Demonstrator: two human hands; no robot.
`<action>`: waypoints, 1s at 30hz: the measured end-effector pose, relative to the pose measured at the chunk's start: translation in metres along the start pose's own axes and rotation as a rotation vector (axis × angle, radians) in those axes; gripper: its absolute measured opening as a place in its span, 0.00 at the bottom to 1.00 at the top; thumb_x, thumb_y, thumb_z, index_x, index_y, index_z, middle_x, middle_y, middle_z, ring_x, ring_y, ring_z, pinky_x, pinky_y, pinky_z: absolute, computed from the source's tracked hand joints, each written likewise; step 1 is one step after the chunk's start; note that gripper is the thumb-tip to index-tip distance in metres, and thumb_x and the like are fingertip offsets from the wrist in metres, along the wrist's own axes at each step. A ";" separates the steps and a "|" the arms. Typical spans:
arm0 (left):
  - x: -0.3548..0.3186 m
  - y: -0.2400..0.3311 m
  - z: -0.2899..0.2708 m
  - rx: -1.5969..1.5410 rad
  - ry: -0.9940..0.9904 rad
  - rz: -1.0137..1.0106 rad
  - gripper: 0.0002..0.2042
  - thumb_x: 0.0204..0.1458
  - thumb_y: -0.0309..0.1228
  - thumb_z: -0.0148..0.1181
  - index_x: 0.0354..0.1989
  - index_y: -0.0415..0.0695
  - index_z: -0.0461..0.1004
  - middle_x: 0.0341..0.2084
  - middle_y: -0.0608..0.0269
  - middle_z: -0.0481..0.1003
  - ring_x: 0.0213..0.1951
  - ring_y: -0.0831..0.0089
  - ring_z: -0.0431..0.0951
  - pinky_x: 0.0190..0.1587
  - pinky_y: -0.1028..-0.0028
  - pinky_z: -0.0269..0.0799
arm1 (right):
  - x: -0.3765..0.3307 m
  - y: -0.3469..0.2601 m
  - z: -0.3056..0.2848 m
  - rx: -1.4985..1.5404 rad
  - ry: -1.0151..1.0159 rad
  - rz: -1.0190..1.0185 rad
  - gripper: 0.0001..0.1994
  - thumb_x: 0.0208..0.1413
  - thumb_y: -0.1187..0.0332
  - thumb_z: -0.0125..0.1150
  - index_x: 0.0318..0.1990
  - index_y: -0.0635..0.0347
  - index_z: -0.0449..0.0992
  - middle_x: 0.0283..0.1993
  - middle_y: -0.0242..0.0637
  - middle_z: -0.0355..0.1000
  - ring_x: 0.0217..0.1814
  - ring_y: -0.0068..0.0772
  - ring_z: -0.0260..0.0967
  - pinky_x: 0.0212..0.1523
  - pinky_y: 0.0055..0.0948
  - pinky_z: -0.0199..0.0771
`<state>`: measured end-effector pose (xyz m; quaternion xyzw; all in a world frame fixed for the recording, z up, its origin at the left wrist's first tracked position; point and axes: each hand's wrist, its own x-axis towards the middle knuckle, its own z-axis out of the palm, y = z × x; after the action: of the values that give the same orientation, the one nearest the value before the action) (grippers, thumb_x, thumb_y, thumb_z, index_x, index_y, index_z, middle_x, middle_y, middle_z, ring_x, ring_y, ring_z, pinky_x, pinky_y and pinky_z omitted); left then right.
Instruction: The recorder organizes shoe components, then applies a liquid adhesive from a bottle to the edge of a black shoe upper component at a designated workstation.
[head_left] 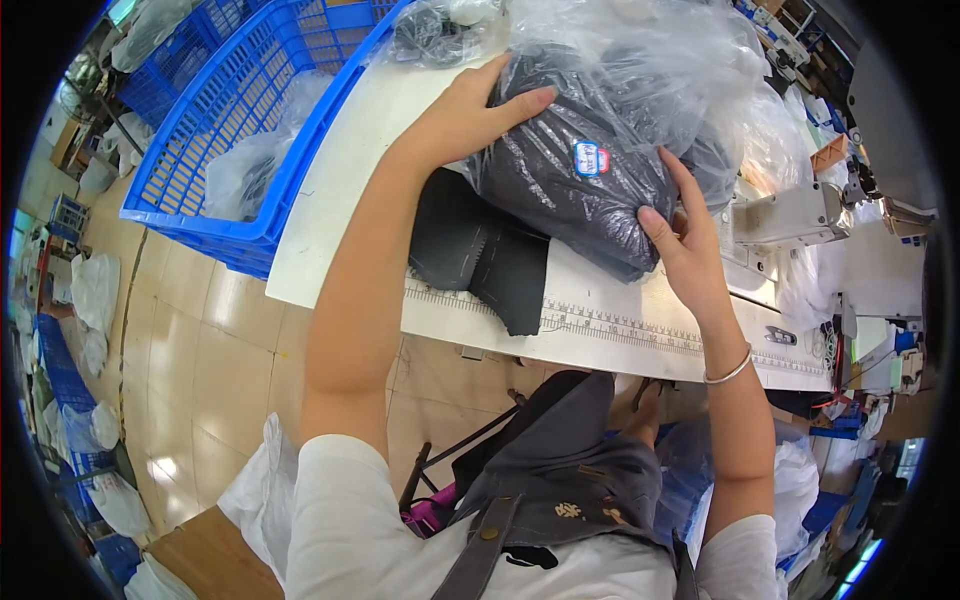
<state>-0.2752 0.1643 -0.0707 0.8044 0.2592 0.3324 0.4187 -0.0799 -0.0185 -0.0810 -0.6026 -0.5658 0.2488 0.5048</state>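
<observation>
A clear plastic bag [570, 150] packed with dark folded fabric lies on the white sewing table [335, 190], with small red and blue stickers [591, 158] on top. My left hand [478, 112] grips its left upper end, thumb over the plastic and other fingers behind the edge. At the right end, my right hand [690, 240] holds the bag between thumb and fingers. Partly under the bag lies a black cut fabric piece [462, 255] with light stitch marks, crossing the ruler strip [620, 328] along the table's front edge.
A blue plastic crate [270, 215] with clear bags inside stands at the table's left. More clear plastic bags [690, 50] are heaped behind the held bag. A sewing machine [790, 215] is at the right. White bags [262, 475] lie near my left side.
</observation>
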 end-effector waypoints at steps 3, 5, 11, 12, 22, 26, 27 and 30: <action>0.001 -0.003 0.003 -0.051 -0.042 0.036 0.38 0.43 0.55 0.56 0.56 0.36 0.57 0.49 0.42 0.64 0.54 0.60 0.64 0.55 0.71 0.57 | -0.006 0.000 0.001 -0.055 -0.010 0.032 0.30 0.51 0.69 0.56 0.61 0.58 0.52 0.54 0.39 0.59 0.44 0.24 0.62 0.36 0.17 0.64; 0.004 -0.015 0.004 0.006 0.027 0.045 0.43 0.43 0.61 0.49 0.60 0.39 0.51 0.55 0.38 0.55 0.59 0.56 0.54 0.58 0.68 0.52 | -0.012 -0.003 0.004 -0.040 -0.018 -0.049 0.31 0.51 0.68 0.56 0.61 0.58 0.50 0.56 0.40 0.57 0.49 0.26 0.61 0.40 0.18 0.64; 0.008 -0.011 0.026 0.121 0.021 -0.245 0.50 0.38 0.72 0.34 0.64 0.47 0.37 0.62 0.41 0.33 0.64 0.50 0.32 0.62 0.57 0.33 | -0.030 -0.003 0.008 -0.571 0.074 -0.226 0.32 0.49 0.70 0.56 0.61 0.59 0.50 0.60 0.49 0.52 0.54 0.41 0.59 0.52 0.33 0.59; 0.006 -0.009 0.032 0.167 0.061 -0.258 0.49 0.39 0.72 0.33 0.64 0.48 0.37 0.61 0.39 0.35 0.64 0.48 0.32 0.62 0.57 0.32 | -0.034 -0.006 0.010 -0.572 0.070 -0.227 0.32 0.49 0.70 0.56 0.61 0.59 0.50 0.60 0.49 0.52 0.54 0.41 0.59 0.52 0.33 0.59; 0.001 -0.032 -0.004 -0.115 -0.086 -0.003 0.42 0.46 0.58 0.48 0.62 0.41 0.43 0.59 0.43 0.47 0.62 0.58 0.47 0.60 0.67 0.46 | -0.042 -0.032 0.058 -0.996 -0.360 -0.657 0.21 0.40 0.75 0.53 0.46 0.57 0.70 0.53 0.36 0.64 0.59 0.37 0.57 0.59 0.39 0.51; -0.007 -0.017 -0.011 -0.013 0.147 0.157 0.34 0.47 0.50 0.54 0.54 0.35 0.58 0.49 0.45 0.65 0.53 0.59 0.64 0.54 0.68 0.58 | -0.030 -0.032 0.065 -0.878 -0.377 -0.683 0.12 0.41 0.76 0.50 0.38 0.60 0.71 0.49 0.36 0.68 0.57 0.38 0.60 0.59 0.42 0.51; -0.008 -0.016 -0.013 0.119 0.273 0.222 0.32 0.46 0.49 0.55 0.52 0.34 0.62 0.48 0.46 0.67 0.51 0.59 0.66 0.52 0.67 0.60 | -0.029 -0.035 0.064 -0.759 -0.375 -0.655 0.10 0.42 0.77 0.50 0.35 0.61 0.71 0.47 0.36 0.69 0.56 0.39 0.61 0.59 0.42 0.52; -0.014 0.004 -0.029 -0.170 0.178 0.142 0.21 0.51 0.48 0.49 0.35 0.38 0.70 0.29 0.61 0.71 0.31 0.76 0.67 0.33 0.79 0.61 | -0.035 -0.051 0.052 -0.305 -0.297 -0.514 0.09 0.46 0.79 0.42 0.36 0.66 0.67 0.43 0.46 0.70 0.45 0.44 0.68 0.50 0.42 0.62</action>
<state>-0.3056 0.1671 -0.0592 0.7497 0.2085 0.4520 0.4360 -0.1556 -0.0419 -0.0647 -0.4658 -0.7975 0.1110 0.3671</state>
